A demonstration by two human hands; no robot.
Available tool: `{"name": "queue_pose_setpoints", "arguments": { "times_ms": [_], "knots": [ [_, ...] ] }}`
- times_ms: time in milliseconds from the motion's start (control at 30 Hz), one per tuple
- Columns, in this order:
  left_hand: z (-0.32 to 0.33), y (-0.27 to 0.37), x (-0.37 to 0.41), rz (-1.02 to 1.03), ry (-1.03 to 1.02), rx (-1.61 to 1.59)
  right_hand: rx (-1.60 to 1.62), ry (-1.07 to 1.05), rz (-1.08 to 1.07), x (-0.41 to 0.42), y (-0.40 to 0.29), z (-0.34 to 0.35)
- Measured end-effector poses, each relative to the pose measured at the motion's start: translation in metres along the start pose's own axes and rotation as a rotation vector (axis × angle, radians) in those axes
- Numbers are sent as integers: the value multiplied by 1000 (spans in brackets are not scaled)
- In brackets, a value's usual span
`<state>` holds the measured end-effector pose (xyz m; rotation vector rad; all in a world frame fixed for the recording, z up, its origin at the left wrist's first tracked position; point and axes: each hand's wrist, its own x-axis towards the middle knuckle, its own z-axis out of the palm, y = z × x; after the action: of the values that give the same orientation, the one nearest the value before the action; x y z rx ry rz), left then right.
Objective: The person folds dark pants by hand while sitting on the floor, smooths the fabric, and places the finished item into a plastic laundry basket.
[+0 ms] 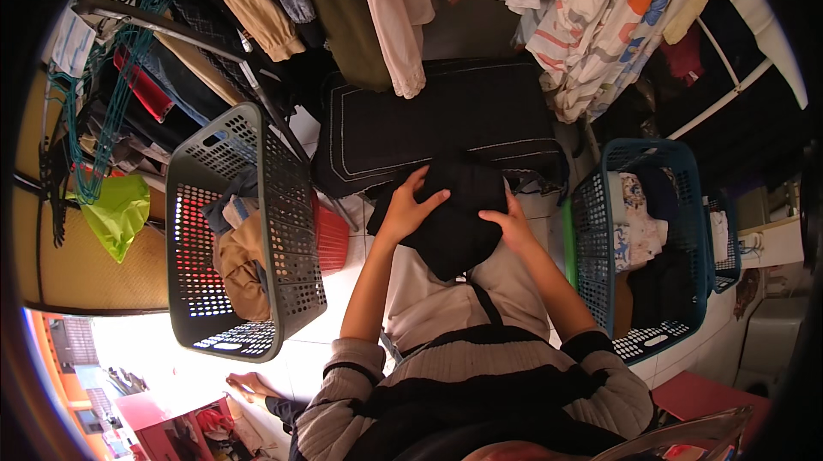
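A black cloth garment (460, 216) lies bunched over my lap, in front of a table or board with a black, white-stitched cover (437, 120). At the garment's left side, my left hand (410, 204) rests with its thumb spread over the fabric, the fingers partly hidden. On the right edge, my right hand (508, 220) holds the cloth between the thumb on top and fingers that are mostly out of sight. Part of the garment merges with the dark cover, so its far outline is hard to tell.
A grey perforated laundry basket (276, 268) with clothes stands left, beside a red basket (331, 239). On the right is a blue laundry basket (691, 236) with folded clothes. Garments (386, 17) hang overhead; teal hangers (122, 94) hang at left. Another person's bare feet (251, 387) show lower left.
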<state>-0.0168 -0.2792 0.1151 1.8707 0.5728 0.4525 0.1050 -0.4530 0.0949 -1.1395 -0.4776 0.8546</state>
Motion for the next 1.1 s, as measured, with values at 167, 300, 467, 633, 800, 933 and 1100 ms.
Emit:
{"name": "queue_pose_setpoints", "arguments": {
  "times_ms": [167, 300, 467, 633, 800, 933, 1100],
  "knots": [
    [6, 19, 12, 22, 8, -389, -196, 157, -148, 7, 4, -13],
    [11, 37, 10, 133, -24, -502, -495, 173, -141, 1, -24, -13],
    [34, 71, -8, 487, -259, -224, -756, -11, -555, -3, -51, 9],
    [43, 73, -29, 365, -353, -100, -1009, 21, -561, -5, -51, -9],
    [26, 11, -23, 315, -268, 415, -902, 61, -650, -16, -55, -17],
    [26, -5, -22, 69, -367, 193, -878, 133, -691, -17, -60, -22],
    [59, 33, -42, 230, -288, 292, -559, 517, -652, -13, -38, -50]
  ]
}}
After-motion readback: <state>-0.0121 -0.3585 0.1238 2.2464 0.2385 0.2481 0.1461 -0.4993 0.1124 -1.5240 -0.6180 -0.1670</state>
